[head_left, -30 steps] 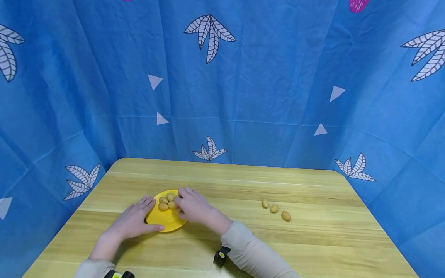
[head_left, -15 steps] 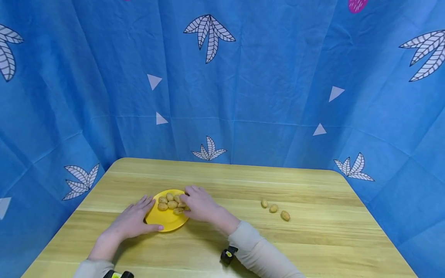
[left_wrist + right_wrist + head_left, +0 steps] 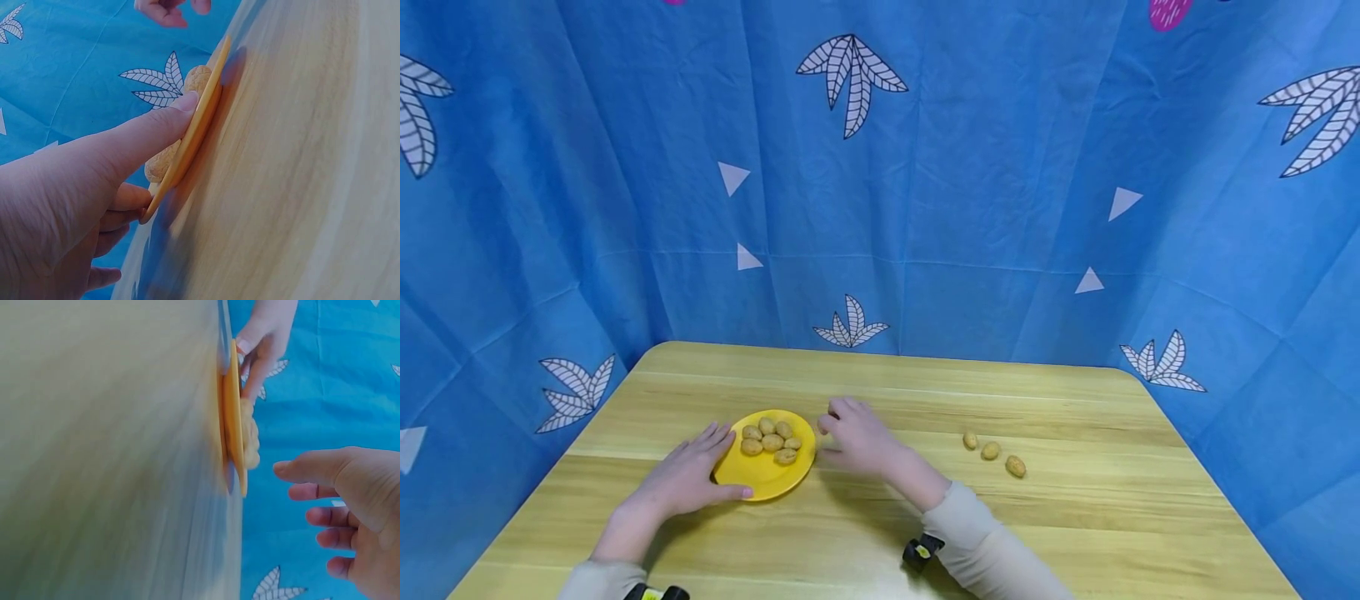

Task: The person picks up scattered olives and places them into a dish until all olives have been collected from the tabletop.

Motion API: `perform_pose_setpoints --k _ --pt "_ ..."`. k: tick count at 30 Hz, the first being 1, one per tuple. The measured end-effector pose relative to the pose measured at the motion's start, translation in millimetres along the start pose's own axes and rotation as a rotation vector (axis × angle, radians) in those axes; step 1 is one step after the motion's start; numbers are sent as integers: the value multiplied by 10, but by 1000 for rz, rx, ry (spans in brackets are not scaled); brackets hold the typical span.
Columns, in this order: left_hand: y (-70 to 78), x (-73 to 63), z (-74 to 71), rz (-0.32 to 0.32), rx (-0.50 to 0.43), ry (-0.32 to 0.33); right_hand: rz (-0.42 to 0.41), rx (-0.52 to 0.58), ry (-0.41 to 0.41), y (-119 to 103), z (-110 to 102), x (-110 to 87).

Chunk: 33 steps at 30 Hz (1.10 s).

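Observation:
My left hand [image 3: 681, 479] holds the left side of a round yellow plate [image 3: 767, 479], thumb and fingers spread along its rim. In the left wrist view the thumb [image 3: 150, 131] lies over the near rim and the other fingertips meet the edge further down. Several tan, rough-shelled walnuts [image 3: 772, 442] are grouped on the upper part of the plate. Just right of the plate, my right hand [image 3: 863, 437] is in the air with nothing in it, its fingers loosely bent. The right wrist view shows the thumb [image 3: 312, 467] apart from the fingers.
Three more walnuts [image 3: 990, 451] lie in a slanting row on the wooden table [image 3: 1075, 517], well right of the right hand. A blue patterned curtain [image 3: 985, 183] surrounds the table's back and sides. Both wrists carry small black devices.
My right hand has let go of walnuts on the plate and drawn back to the right, off the rim. The left hand and plate have stayed put.

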<state>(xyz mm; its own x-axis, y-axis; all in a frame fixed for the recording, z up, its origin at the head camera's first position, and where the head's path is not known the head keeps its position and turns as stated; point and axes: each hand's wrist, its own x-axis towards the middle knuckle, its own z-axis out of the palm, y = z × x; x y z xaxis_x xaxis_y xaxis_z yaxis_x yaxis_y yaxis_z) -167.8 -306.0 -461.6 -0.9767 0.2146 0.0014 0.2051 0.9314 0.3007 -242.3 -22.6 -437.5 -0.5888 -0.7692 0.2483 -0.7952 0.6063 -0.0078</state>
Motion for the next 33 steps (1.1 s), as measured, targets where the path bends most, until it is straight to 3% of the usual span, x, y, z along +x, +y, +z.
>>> perform_pose_setpoints --k 7,17,27,33 --pt "-19 22 27 -5 0 -2 35 -28 29 186 -49 -165" --pt "7 40 15 -7 -7 -7 114 56 58 428 -228 -478" --pt "4 48 20 -7 -4 -9 159 -7 115 629 -256 -761" --pt "-21 28 16 -9 -7 -2 198 19 94 705 -259 -898"
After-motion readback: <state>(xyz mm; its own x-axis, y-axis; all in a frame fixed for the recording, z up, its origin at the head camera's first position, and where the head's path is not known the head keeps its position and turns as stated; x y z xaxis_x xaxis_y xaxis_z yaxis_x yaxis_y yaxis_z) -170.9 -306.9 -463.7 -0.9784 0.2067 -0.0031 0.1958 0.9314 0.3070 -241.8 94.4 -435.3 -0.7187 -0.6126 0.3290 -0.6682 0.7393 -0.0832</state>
